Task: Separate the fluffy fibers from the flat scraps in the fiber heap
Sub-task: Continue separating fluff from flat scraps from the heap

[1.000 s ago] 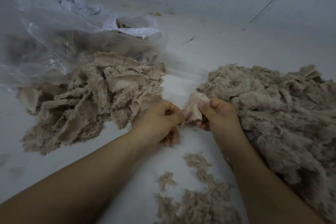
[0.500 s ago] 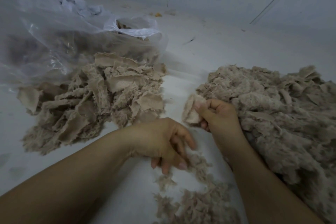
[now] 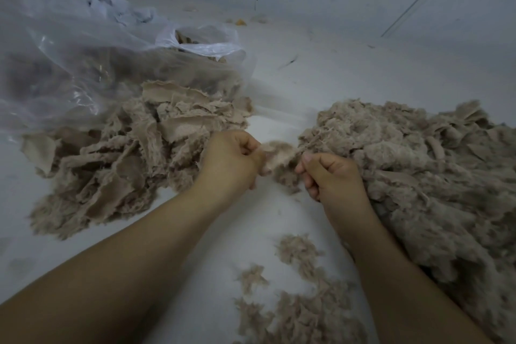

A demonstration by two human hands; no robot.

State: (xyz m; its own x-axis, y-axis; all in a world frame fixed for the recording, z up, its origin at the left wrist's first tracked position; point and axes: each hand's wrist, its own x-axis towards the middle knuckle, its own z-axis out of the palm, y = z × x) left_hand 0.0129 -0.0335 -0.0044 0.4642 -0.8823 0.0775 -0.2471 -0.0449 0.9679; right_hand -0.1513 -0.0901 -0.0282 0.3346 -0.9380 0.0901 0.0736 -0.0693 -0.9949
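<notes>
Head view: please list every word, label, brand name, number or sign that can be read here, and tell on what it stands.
None can be read.
Clear plastic bag: no print shows; the dark marks on the crumpled white material behind it are too blurred to tell whether they are letters.
Piece of scrap pinched by the left hand and right hand: no text.

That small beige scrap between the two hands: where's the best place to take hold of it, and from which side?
Probably by its two short ends, as now: the left hand pinches one end of the small beige fabric scrap, the right hand the other. It lies flat and thin, so a fingertip grip from each side suits it.
</notes>
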